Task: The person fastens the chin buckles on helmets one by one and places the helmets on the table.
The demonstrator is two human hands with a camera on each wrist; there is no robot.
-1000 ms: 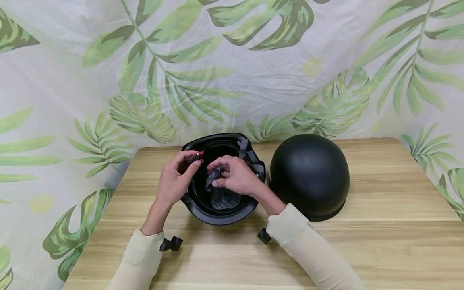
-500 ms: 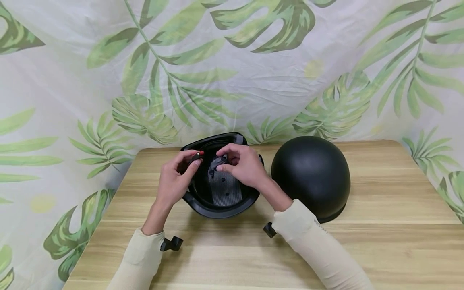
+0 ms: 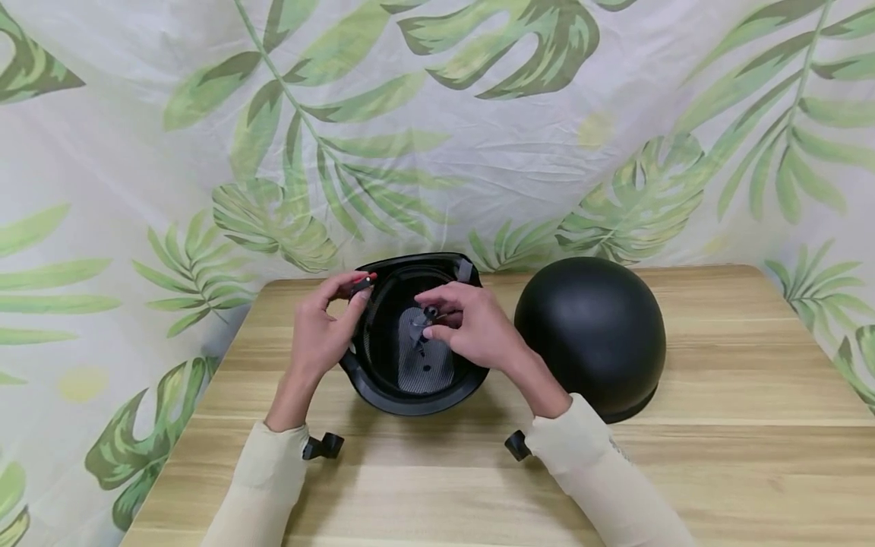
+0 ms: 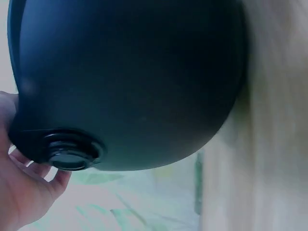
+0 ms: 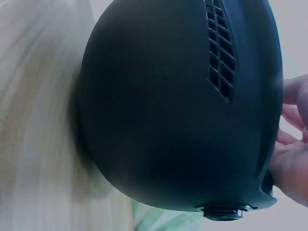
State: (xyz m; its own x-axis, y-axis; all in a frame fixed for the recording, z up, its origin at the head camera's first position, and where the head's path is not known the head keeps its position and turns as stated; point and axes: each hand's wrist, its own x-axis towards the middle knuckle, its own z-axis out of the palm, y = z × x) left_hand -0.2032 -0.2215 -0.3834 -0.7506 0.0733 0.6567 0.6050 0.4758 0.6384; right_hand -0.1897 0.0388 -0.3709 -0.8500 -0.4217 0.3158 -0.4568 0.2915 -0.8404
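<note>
A black helmet (image 3: pixel 420 403) lies upside down on the table, its hollow and striped grey padding facing up. Above its left rim my left hand (image 3: pixel 324 323) pinches a small black and red buckle piece (image 3: pixel 362 283) between thumb and fingers. Over the hollow, my right hand (image 3: pixel 478 323) holds a dark chin strap with a small black buckle piece (image 3: pixel 429 312) at the fingertips. In the left wrist view the shell bears a round black knob (image 4: pixel 70 156), with the left hand (image 4: pixel 26 190) behind it. A vent grille (image 5: pixel 221 53) shows in the right wrist view, where the shell partly hides the right hand (image 5: pixel 293 139).
A second black helmet (image 3: pixel 589 334) stands dome up, close to the right of the first. Under both is a wooden table (image 3: pixel 424 486). A leaf-printed cloth (image 3: pixel 437 137) hangs behind the table. Black camera mounts (image 3: pixel 323 446) stick out at both wrists.
My right hand has risen from the hollow and shifted right with the strap. The left hand has moved slightly up and left with its buckle piece. The open helmet has shifted slightly.
</note>
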